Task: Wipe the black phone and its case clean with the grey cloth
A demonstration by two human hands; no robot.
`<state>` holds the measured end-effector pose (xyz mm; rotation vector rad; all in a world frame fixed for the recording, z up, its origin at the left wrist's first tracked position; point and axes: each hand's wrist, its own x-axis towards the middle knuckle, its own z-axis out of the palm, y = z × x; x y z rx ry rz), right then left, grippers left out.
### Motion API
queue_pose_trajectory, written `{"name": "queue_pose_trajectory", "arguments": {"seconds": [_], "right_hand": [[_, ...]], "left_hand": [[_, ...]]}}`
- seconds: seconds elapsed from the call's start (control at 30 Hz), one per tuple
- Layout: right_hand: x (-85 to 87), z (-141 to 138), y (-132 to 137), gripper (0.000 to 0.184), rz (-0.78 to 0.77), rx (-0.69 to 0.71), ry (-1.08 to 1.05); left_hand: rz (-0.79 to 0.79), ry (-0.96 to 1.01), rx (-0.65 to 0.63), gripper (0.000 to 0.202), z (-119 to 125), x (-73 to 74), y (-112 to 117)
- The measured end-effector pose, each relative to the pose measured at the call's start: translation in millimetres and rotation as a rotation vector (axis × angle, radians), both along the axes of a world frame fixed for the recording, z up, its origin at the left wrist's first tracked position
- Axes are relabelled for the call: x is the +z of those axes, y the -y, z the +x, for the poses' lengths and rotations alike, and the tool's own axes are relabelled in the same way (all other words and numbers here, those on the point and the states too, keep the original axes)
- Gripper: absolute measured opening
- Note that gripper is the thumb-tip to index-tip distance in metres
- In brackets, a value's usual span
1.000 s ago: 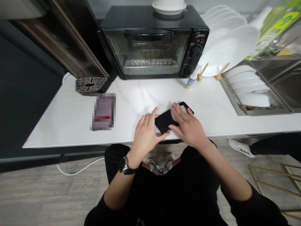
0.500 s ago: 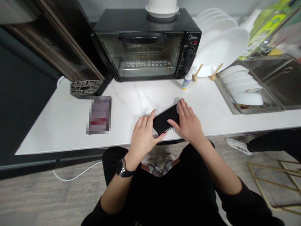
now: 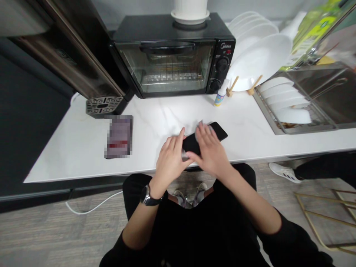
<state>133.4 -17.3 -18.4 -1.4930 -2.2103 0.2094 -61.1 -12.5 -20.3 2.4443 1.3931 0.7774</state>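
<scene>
Partly under the right hand point(image 3: 210, 155), black smartphone point(image 3: 218, 131), left hand point(image 3: 169, 161) at its end

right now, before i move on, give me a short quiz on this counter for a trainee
1. True or false: the wristwatch is on the wrist of the left hand.
2. What lies under the right hand on the white counter?
A. a black phone
B. a chopping board
C. a dinner plate
3. Fill in the blank: the white plates at the right stand in a metal ____.

Key: 1. true; 2. A; 3. rack
</scene>
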Motion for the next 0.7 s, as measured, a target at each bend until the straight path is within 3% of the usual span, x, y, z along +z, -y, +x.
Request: {"name": "queue_pose_trajectory", "arguments": {"seconds": [0.07, 0.13, 0.2, 0.33, 0.43, 0.53, 0.7], "right_hand": [[1.9, -25, 18, 0.103, -0.032, 0.17, -0.005], [3.5, -34, 28, 0.1, -0.048, 0.225, 0.001], [2.8, -23, 25, 0.094, -0.04, 0.16, 0.015], [-3.1, 22, 0, 0.094, -0.001, -0.113, 0.02], [-4.0, 26, -7, 0.105, -0.006, -0.132, -0.011], [0.1, -2, 2, 0.103, -0.018, -0.064, -0.03], [10.8, -37, 25, 0.081, -0.064, 0.237, -0.012]], "left_hand": [[-0.006, -0.007, 0.022, 0.088, -2, -2.9, -1], [-0.015, -0.007, 0.045, 0.087, -3, -3.9, -1], [-0.028, 0.009, 0.038, 0.094, -3, -2.5, 1], [-0.043, 0.045, 0.043, 0.117, 0, 2.9, 4], [-0.083, 0.067, 0.033, 0.124, 0, 4.7, 4], [-0.1, 0.105, -0.017, 0.119, -4, 4.1, 4], [-0.097, 0.11, -0.042, 0.111, -10, 2.1, 1]]}}
